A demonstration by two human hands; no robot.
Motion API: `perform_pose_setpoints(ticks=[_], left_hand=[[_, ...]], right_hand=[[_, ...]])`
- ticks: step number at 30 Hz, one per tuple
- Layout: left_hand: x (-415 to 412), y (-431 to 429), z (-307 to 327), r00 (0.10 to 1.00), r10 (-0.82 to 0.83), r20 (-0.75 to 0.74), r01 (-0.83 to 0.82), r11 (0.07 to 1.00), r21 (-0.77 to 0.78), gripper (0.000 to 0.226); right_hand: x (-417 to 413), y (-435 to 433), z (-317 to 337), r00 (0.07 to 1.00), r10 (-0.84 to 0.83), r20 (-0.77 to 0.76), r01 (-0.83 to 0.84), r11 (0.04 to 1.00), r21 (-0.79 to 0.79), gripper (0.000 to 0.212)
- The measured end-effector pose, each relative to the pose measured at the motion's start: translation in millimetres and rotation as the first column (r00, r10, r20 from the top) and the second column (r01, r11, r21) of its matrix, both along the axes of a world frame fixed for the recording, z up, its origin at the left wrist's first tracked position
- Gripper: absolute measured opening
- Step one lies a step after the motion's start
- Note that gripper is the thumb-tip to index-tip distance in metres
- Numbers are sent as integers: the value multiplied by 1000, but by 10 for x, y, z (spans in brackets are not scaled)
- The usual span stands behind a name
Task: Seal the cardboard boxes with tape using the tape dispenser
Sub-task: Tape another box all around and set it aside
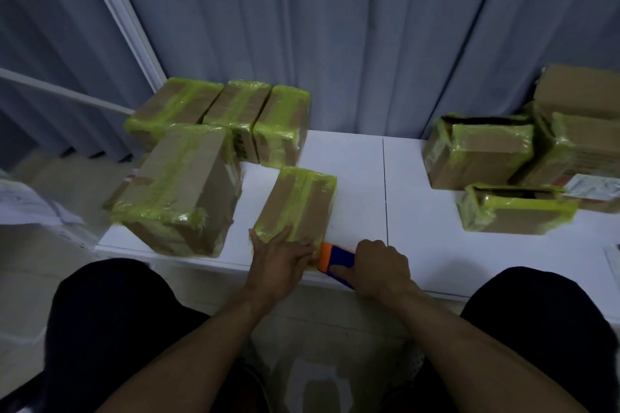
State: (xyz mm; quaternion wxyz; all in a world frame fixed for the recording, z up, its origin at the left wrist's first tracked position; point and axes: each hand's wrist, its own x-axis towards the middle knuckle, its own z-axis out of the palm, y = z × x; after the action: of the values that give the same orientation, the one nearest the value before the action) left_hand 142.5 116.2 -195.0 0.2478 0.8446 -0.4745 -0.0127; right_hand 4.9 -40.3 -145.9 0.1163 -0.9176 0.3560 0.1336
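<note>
Small box (pixel 297 203) dead centre, sitting right at the near edge of the desk (pixel 362 184), its long side running away from me, yellow-green tape across its top and far end. The left grip (pixel 280 253) lies flat on the near end, fingers straight and spread, pressing down. I read that as pinning the box so it can't slide when tape is pulled. The right grip (pixel 379 266) is curled round the tape dispenser (pixel 335 256), which has a blue body and an orange front. That orange end sits against the box's near right corner, low at the desk edge. My guess is that a strip is being run or cut on the near face, hence the low, tight position.

Moving outward, the big taped box (pixel 183 188) sits near on the left, with three taped boxes (pixel 235 111) in a row behind it against the curtain (pixel 369 27). Those look finished. To the right, well apart, is another cluster (pixel 479 152). Two in it show dark gaps on top, so they are likely unsealed.

What I can't see: roll and blade are hidden under the right grip, and the small box's near face is out of view. I can't make out any tape spanning from dispenser to box. The rightmost boxes are cut off by the frame.
</note>
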Motion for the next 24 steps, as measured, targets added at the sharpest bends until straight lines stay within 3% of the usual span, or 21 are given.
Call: perform_pose_setpoints(ticks=[4,7,13,17,24], left_hand=[[49,36,33,996,84,-41,-84,997,2,15],[29,58,80,994,105,-22,-103,993,56,21],[27,-47,111,991,131,-6,-130,989,71,90],[58,-106,236,999,42,6,-41,921,388,65],[114,-143,399,983,173,58,-179,854,489,54]], right_hand=[[17,-118,-47,993,-118,13,114,979,170,64],[-13,-144,-44,990,-133,53,123,981,152,64],[-137,-260,-26,957,-199,209,151,962,226,65],[-231,-274,5,929,-228,292,146,950,276,64],[-155,-187,73,883,-250,397,102,929,356,58]])
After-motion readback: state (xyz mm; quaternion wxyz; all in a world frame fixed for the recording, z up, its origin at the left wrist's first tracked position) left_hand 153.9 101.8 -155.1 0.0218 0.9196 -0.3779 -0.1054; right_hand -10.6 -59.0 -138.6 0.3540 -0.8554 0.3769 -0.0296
